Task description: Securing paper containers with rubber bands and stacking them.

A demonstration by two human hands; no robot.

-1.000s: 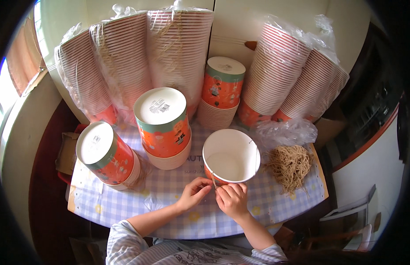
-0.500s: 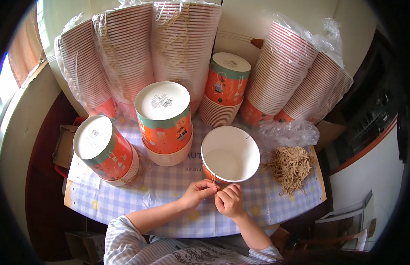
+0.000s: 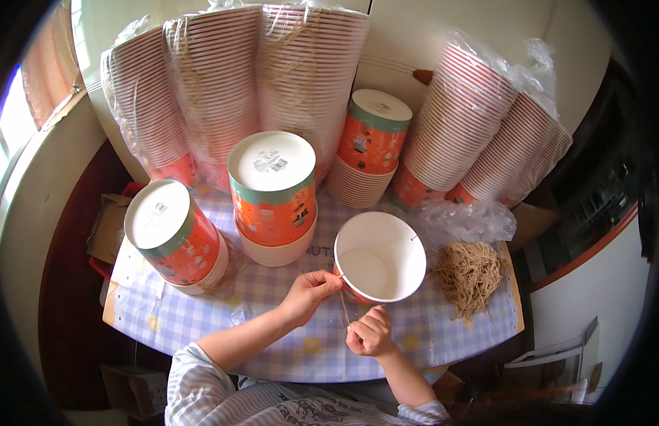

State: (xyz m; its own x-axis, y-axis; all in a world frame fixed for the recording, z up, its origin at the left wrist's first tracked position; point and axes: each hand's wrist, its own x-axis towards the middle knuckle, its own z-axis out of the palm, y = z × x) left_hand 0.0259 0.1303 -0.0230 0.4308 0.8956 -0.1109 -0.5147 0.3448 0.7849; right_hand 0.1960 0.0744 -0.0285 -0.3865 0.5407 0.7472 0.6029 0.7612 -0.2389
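A white-lined orange paper bucket (image 3: 383,266) stands upright on the table in front of me, its mouth facing up. At its near left rim, my left hand (image 3: 312,295) pinches a thin tan cord (image 3: 345,307), thumb and forefinger touching the rim. The cord runs down from there to my right hand (image 3: 371,332), which is closed round its lower end below the bucket. A short bit of cord shows through the rim on the far right side. To the right lies a loose heap of tan cords (image 3: 469,278).
Upside-down bucket stacks stand at left (image 3: 180,234), centre left (image 3: 273,195) and behind (image 3: 374,142). Tall plastic-wrapped bucket stacks (image 3: 308,78) line the wall, more (image 3: 450,106) at right. Crumpled clear plastic (image 3: 464,219) lies beside the cords. A checked cloth (image 3: 273,348) covers the table.
My right hand has moved down, away from the left, and the cord is now stretched between them. My left hand has moved up to the rim. The whole view has shifted slightly.
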